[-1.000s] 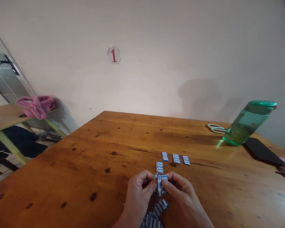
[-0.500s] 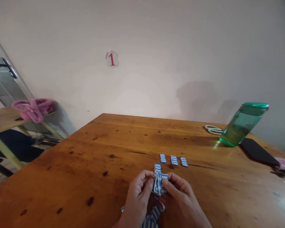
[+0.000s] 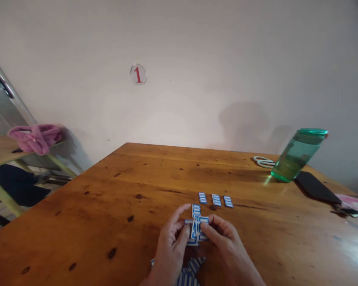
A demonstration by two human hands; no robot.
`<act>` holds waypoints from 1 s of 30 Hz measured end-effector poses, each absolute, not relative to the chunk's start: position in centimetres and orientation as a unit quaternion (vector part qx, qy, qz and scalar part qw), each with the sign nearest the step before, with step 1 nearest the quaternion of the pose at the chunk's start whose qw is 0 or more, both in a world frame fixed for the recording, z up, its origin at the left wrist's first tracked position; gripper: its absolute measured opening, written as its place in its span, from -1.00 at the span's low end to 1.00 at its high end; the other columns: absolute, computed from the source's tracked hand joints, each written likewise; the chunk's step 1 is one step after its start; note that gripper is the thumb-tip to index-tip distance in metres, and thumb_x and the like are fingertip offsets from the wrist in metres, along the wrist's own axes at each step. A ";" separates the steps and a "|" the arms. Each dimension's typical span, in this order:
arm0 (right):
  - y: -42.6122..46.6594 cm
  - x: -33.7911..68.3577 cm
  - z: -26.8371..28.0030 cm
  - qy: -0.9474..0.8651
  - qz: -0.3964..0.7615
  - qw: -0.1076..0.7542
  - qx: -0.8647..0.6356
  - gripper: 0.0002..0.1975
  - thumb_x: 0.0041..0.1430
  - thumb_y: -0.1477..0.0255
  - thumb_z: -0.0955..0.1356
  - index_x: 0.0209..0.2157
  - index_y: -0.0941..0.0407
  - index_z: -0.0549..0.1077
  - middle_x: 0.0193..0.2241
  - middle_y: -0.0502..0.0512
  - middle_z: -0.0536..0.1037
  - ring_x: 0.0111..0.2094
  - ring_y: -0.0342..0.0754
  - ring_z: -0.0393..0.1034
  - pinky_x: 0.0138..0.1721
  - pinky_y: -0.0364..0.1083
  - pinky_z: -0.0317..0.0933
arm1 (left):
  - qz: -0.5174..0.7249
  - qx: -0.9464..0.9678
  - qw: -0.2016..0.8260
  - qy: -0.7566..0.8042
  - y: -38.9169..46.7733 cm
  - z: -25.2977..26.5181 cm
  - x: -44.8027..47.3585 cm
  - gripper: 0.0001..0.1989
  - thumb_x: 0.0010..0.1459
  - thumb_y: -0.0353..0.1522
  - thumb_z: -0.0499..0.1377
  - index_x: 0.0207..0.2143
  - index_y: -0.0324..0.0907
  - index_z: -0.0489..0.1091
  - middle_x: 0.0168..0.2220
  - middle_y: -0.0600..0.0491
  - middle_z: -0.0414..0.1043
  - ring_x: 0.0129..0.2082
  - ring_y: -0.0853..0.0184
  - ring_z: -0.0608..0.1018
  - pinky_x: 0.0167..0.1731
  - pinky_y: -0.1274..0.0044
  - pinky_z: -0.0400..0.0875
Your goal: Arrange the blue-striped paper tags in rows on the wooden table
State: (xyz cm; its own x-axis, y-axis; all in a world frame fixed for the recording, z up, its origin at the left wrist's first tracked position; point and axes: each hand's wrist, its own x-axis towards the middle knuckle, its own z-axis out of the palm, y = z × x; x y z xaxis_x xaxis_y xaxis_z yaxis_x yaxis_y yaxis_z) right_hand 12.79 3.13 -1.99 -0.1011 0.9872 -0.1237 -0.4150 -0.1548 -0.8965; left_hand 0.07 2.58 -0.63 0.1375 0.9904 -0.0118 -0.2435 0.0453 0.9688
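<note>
My left hand (image 3: 171, 244) and my right hand (image 3: 228, 240) are close together over the near part of the wooden table. Between them are several small blue-and-white cards (image 3: 196, 227), overlapping in a loose fan. My right thumb presses on the cards at the right side. The left thumb pins a card at the left, while the left index finger is lifted and stretched forward. Just beyond the fingers lies another blue-and-white card (image 3: 196, 210). A loose pile of similar cards (image 3: 187, 277) lies near my wrists, partly hidden by the left hand.
Three more blue-and-white pieces lie in a row farther off, the middle one (image 3: 216, 200) among them. A green bottle (image 3: 298, 155) stands at the right by a white cable (image 3: 263, 161) and a black flat device (image 3: 318, 188). A pink cloth (image 3: 37, 138) rests on another table at left.
The left index finger has lifted off and stretched forward. A card now shows under the left thumb, spread leftward from the others. The view has shifted slightly.
</note>
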 end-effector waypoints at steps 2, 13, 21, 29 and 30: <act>2.9 12.9 -1.5 -0.351 0.636 0.556 -0.404 -0.76 -0.17 0.30 0.46 -0.59 0.17 0.40 -0.64 -0.03 0.42 -0.61 -0.21 0.23 -0.58 -0.23 0.12 | 0.518 0.475 0.574 0.421 2.8 -0.8 -0.1 -0.77 0.00 -0.27 0.15 -0.28 -0.20 0.35 -0.50 0.10 0.42 -0.58 0.44 0.43 -0.54 0.64 0.33; 2.1 13.5 -0.7 -0.439 0.551 0.539 -0.463 -0.73 -0.20 0.23 0.45 -0.60 0.16 0.45 -0.64 -0.01 0.45 -0.58 -0.15 0.26 -0.52 -0.19 0.15 | 0.463 0.467 0.624 0.422 2.0 -0.8 0.4 -0.67 -0.06 -0.12 0.15 -0.50 -0.24 0.40 -0.58 0.10 0.32 -0.61 0.41 0.40 -0.57 0.58 0.35; 1.9 13.2 -1.8 -0.442 0.524 0.557 -0.469 -0.72 -0.19 0.22 0.45 -0.59 0.16 0.42 -0.64 -0.02 0.43 -0.58 -0.15 0.23 -0.54 -0.19 0.12 | 0.456 0.495 0.581 0.457 2.7 -1.1 0.8 -0.70 -0.13 -0.18 0.20 -0.66 -0.25 0.38 -0.67 0.12 0.24 -0.64 0.43 0.30 -0.61 0.61 0.29; 2.2 14.0 -2.7 -0.392 0.607 0.542 -0.428 -0.69 -0.23 0.25 0.47 -0.63 0.16 0.35 -0.65 -0.04 0.41 -0.58 -0.17 0.24 -0.51 -0.18 0.17 | 0.465 0.484 0.583 0.458 2.5 -1.2 0.8 -0.75 -0.14 -0.23 0.22 -0.65 -0.25 0.36 -0.64 0.12 0.29 -0.60 0.41 0.34 -0.58 0.59 0.33; 2.2 14.1 -2.7 -0.387 0.613 0.541 -0.426 -0.70 -0.21 0.25 0.47 -0.63 0.16 0.36 -0.64 -0.04 0.41 -0.57 -0.17 0.25 -0.50 -0.18 0.18 | 0.471 0.484 0.585 0.449 2.5 -1.2 0.8 -0.74 -0.13 -0.22 0.22 -0.64 -0.25 0.36 -0.64 0.12 0.29 -0.60 0.41 0.34 -0.58 0.59 0.34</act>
